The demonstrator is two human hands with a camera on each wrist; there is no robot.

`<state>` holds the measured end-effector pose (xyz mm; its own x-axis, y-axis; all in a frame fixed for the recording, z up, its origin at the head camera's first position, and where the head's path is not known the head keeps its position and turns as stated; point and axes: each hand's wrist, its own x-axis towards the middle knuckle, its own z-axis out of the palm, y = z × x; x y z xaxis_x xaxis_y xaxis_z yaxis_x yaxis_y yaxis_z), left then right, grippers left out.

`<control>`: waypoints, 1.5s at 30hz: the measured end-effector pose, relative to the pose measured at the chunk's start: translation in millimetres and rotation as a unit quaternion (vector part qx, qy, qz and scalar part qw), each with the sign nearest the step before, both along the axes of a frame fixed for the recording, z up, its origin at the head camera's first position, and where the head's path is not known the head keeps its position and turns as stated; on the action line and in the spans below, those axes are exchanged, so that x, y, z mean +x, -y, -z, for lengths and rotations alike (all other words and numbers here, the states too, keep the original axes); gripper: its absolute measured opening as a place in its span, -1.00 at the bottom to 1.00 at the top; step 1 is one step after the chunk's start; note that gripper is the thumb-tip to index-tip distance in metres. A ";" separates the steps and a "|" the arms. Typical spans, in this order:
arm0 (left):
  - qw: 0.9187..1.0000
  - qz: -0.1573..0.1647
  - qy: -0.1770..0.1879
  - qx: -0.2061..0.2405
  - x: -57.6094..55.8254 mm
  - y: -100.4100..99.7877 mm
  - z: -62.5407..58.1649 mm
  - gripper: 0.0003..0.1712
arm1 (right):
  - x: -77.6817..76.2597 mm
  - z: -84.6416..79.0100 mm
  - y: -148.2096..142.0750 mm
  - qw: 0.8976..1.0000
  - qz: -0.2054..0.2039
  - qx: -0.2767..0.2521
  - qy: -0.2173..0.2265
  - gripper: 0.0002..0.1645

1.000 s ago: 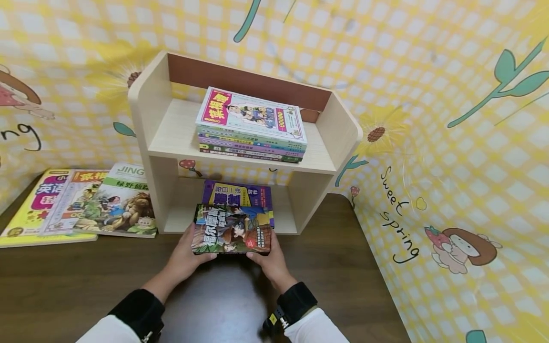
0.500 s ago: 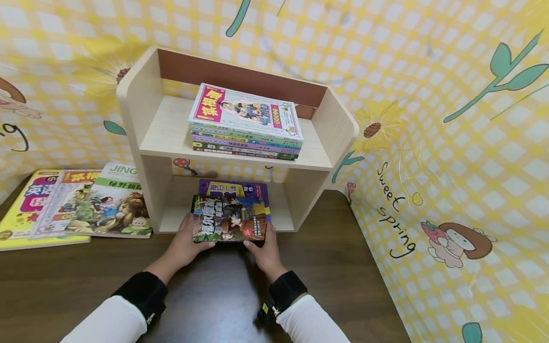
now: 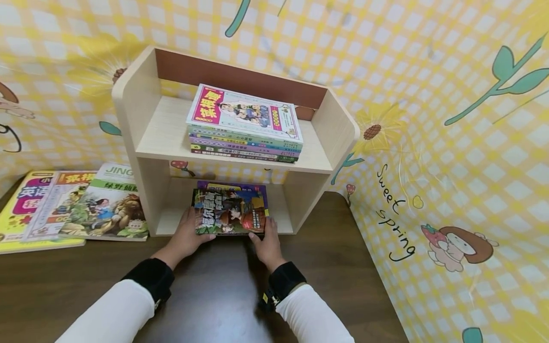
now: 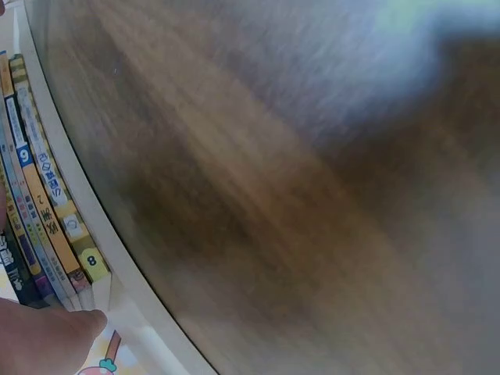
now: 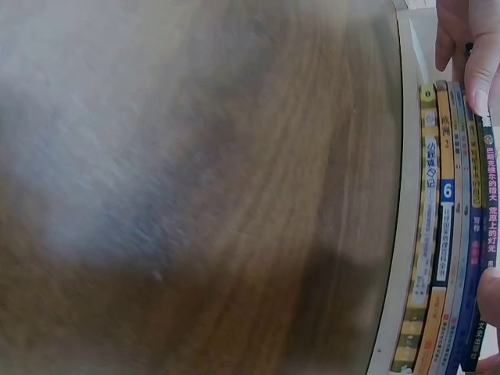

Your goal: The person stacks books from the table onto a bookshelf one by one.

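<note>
A dark-spined book with an illustrated cover [image 3: 231, 209] lies face up on the lower shelf, on a purple book [image 3: 262, 189]. Its near edge faces me. My left hand [image 3: 188, 233] holds its left end, thumb at the front corner; my right hand [image 3: 267, 240] does the same at the right end. Beneath it, the right wrist view shows a stack of several books [image 5: 433, 211], with the dark spine [image 5: 490, 195] outermost. From the left wrist, my thumb [image 4: 47, 336] shows at the ends of the spines [image 4: 47, 211]. Most of the left fingers are hidden there.
A pale wooden two-tier bookshelf [image 3: 150, 119] stands against a yellow checked cloth [image 3: 407, 119]. Its upper shelf bears a stack of several books [image 3: 244, 119]. Left of it, overlapping books [image 3: 103, 209] lie on the dark brown table [image 3: 343, 286].
Both hands have moved the dark-spined book away from me, farther over the purple book, which now shows less. The head view has shifted slightly.
</note>
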<state>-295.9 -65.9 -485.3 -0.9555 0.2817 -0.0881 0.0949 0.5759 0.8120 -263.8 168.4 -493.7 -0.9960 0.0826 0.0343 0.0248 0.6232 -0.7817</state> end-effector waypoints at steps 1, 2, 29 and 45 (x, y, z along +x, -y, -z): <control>1.000 0.001 0.000 -0.002 -0.9 -0.3 -1.6 0.22 | -1.6 -0.3 -0.5 1.000 -0.003 -0.002 0.002 -0.16; 1.000 0.002 -0.001 -0.004 -1.8 -0.6 -3.1 0.20 | -3.2 -0.7 -1.2 1.000 -0.007 -0.005 0.001 -0.17; 1.000 0.003 -0.015 -0.026 -28.4 -9.6 -7.7 0.01 | -29.5 -1.3 -4.0 1.000 -0.001 -0.013 -0.005 -0.19; 1.000 -0.017 -0.007 -0.009 -31.6 -14.2 -2.7 0.21 | -30.4 1.3 -4.9 1.000 0.000 -0.019 0.019 -0.18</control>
<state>-327.5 -51.7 -482.5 -0.9658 0.2468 -0.0792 0.0861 0.5937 0.8001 -294.2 173.3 -495.0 -0.9965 0.0829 -0.0067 0.0547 0.5924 -0.8038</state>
